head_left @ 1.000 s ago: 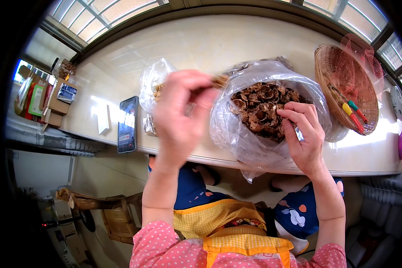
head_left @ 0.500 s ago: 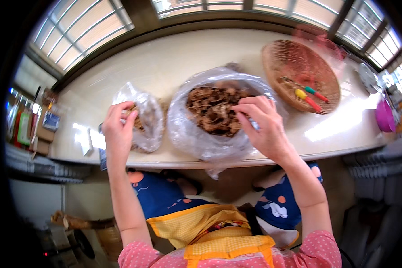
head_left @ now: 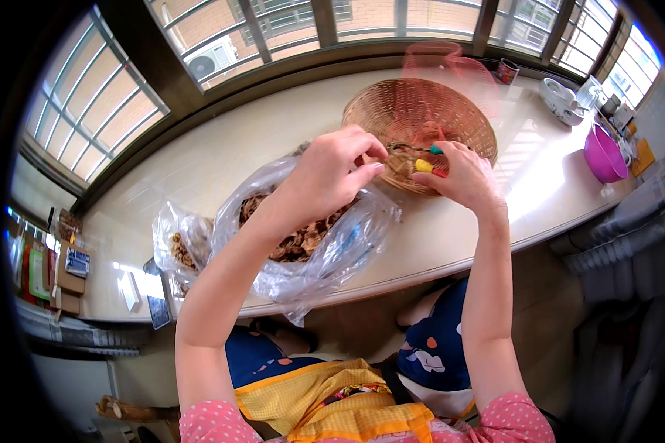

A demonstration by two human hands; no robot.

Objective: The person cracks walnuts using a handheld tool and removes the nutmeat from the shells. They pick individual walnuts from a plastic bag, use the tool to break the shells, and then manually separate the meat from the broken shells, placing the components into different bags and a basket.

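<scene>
My right hand (head_left: 462,177) is at the front of a round wicker basket (head_left: 366,103), its thumb and fingers around the handles of small snips (head_left: 423,165). The snips have yellow, green and red handles and lie in the basket, blades toward the left. My left hand (head_left: 343,166) hovers by the basket's left rim, thumb and forefinger slightly apart with nothing visible between them. Under my left forearm stands an open clear plastic bag (head_left: 340,251) of brown, crinkled dried pieces (head_left: 303,240), partly hidden by the arm.
A smaller clear bag (head_left: 177,221) with light brown bits sits at the left, near a dark phone (head_left: 157,295). Red netting (head_left: 432,66) drapes over the basket. A magenta bowl (head_left: 604,155) and a white dish (head_left: 561,102) stand at the right, below barred windows.
Both hands have left the bags and moved right to the basket. My right hand has reached the snips' handles. The view has shifted to the right.
</scene>
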